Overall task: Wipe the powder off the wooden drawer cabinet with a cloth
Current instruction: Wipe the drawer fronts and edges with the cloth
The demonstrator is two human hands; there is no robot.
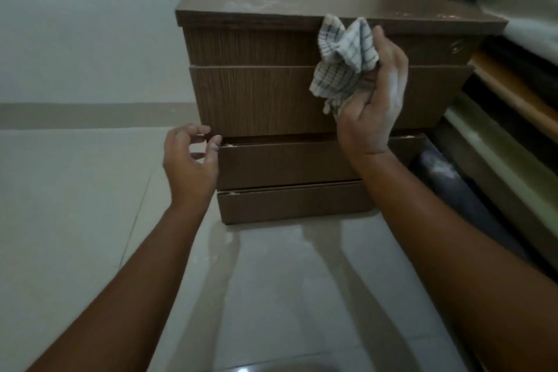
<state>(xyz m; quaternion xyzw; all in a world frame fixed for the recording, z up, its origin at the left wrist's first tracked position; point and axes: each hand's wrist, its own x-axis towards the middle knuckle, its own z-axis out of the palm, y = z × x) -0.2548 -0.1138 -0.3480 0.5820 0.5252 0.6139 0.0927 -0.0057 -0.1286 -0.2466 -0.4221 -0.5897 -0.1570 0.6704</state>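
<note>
The soft white cloth with blue checks [344, 60] is bunched in my right hand [374, 106], fingers closed around its lower part, just before the brown wooden drawer cabinet [265, 93]. I think it is light and floppy. My left hand [190, 160] holds nothing, fingers loosely curled. White powder [256, 4] lies beyond my fingertips.

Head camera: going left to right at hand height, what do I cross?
Tiled floor → left hand, open and empty → wooden drawer cabinet → checked cloth → right hand gripping it → bedding.
</note>
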